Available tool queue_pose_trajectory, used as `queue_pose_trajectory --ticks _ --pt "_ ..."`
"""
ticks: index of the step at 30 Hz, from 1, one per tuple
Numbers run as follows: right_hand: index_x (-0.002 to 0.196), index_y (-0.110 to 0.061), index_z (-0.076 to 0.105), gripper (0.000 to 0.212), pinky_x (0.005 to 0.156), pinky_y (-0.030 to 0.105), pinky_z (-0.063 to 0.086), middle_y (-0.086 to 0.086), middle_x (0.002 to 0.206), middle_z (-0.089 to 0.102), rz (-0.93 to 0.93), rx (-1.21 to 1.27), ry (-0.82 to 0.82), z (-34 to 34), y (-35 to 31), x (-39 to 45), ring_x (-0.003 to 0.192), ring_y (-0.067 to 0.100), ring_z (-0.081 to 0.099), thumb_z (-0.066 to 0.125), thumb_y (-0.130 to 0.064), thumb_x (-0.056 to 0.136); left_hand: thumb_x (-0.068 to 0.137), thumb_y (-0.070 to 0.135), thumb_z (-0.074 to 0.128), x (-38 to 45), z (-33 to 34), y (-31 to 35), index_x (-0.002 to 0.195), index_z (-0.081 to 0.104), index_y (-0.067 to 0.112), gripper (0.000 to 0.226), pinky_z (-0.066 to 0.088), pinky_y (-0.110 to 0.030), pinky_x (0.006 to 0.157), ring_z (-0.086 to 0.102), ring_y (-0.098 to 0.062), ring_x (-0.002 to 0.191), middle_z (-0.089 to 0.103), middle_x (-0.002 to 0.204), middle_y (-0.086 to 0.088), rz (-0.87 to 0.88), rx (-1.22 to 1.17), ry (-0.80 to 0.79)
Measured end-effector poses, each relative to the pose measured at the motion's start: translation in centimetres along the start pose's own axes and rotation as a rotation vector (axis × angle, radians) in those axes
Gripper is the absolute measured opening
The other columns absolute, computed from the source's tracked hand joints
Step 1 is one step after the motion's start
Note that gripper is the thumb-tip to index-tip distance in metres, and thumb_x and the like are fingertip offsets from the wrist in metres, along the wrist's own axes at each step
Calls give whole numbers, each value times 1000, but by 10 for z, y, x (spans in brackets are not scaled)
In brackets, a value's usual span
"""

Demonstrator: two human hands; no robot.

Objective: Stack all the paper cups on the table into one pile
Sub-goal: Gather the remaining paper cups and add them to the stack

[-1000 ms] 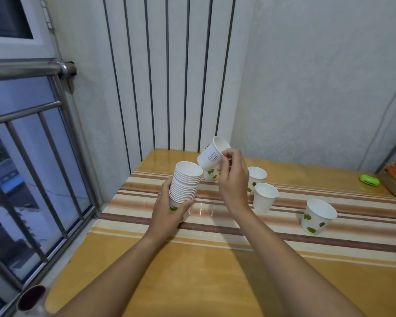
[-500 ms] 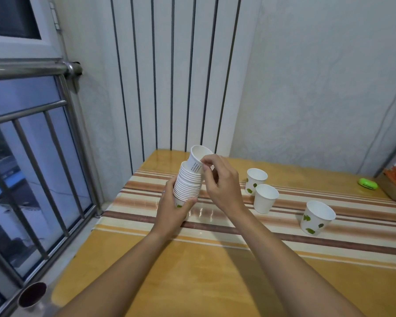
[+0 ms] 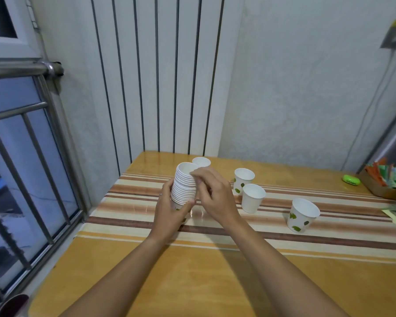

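Note:
A tall pile of white paper cups [image 3: 183,187] stands on the striped table runner [image 3: 343,234]. My left hand [image 3: 169,212] grips its base from the left. My right hand [image 3: 212,193] holds the rim of the top cup, which now sits in the pile. Several loose white cups with green leaf prints stand upright: one just behind the pile [image 3: 201,161], two close together to the right [image 3: 244,181] [image 3: 253,199], and one farther right [image 3: 303,216].
The wooden table [image 3: 192,275] sits in a corner, with walls behind and a barred window [image 3: 21,179] at the left. A green object [image 3: 351,180] and a box of packets [image 3: 385,179] lie at the far right. A dark cup [image 3: 12,305] stands at the bottom left.
My right hand brought a tilted cup down onto the pile and seated it. The left hand kept holding the pile's base.

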State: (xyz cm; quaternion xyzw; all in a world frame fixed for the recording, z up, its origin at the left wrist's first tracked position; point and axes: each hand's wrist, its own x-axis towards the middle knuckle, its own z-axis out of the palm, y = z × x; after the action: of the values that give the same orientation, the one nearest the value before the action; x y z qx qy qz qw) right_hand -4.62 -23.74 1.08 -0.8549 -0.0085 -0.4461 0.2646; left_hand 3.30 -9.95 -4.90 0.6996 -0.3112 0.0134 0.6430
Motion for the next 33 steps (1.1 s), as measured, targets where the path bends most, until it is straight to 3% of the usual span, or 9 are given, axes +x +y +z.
queue_pose_trajectory --ticks 3,5,8,11,14,19,25,30,33 --pt "119 -15 71 26 85 19 47 -2 118 65 140 4 90 -12 14 -7 98 12 64 56 -2 101 89 26 88 0 4 -2 145 50 32 69 52 -37 106 61 -8 129 64 138 12 -7 25 -5" --pt "119 -18 69 27 81 24 47 -4 121 59 294 -50 143 -21 26 -12 90 15 63 55 -5 100 90 25 86 1 5 -2 146 49 35 68 52 -35 104 60 -7 128 64 138 13 -7 38 -17" --pt "118 -16 66 20 76 29 44 1 130 52 546 -265 181 -34 47 -23 94 24 65 56 -12 101 92 24 85 3 6 -3 148 47 35 69 51 -31 103 59 -4 128 63 138 15 -15 48 -40" --pt "119 -13 62 19 68 31 41 5 135 47 716 -435 170 -44 62 -35 89 32 66 58 -20 101 91 25 85 4 7 -4 151 47 32 71 49 -29 102 56 -5 130 62 138 13 -17 66 -60" --pt "121 -10 61 22 69 34 42 8 129 53 799 -533 87 -46 73 -46 96 35 65 57 -23 103 91 26 85 5 9 -5 152 47 31 72 46 -25 100 55 -8 130 61 139 11 -4 97 -74" --pt "115 -9 63 16 70 36 42 9 116 62 776 -603 27 -44 81 -54 100 34 64 53 -19 107 92 25 85 4 9 -6 151 47 31 70 45 -20 97 54 -2 129 61 138 11 -2 88 -67" --pt "99 -8 65 12 67 36 41 8 95 65 599 -397 79 -32 70 -44 87 31 61 54 -12 102 92 29 85 1 4 -9 148 44 38 70 45 -18 97 53 5 130 59 137 20 -12 82 -52" --pt "101 -14 67 12 66 27 33 -1 85 59 357 -194 161 -25 36 -11 79 15 50 56 -9 104 92 29 85 4 2 -11 151 46 35 71 48 -27 105 57 -9 132 62 140 15 -3 73 -63" --pt "107 -13 68 14 66 19 34 -1 89 58 225 -116 217 -25 12 9 77 13 48 55 -7 105 90 34 85 4 2 -9 152 46 35 73 48 -32 107 58 -9 133 62 142 16 9 56 -73"
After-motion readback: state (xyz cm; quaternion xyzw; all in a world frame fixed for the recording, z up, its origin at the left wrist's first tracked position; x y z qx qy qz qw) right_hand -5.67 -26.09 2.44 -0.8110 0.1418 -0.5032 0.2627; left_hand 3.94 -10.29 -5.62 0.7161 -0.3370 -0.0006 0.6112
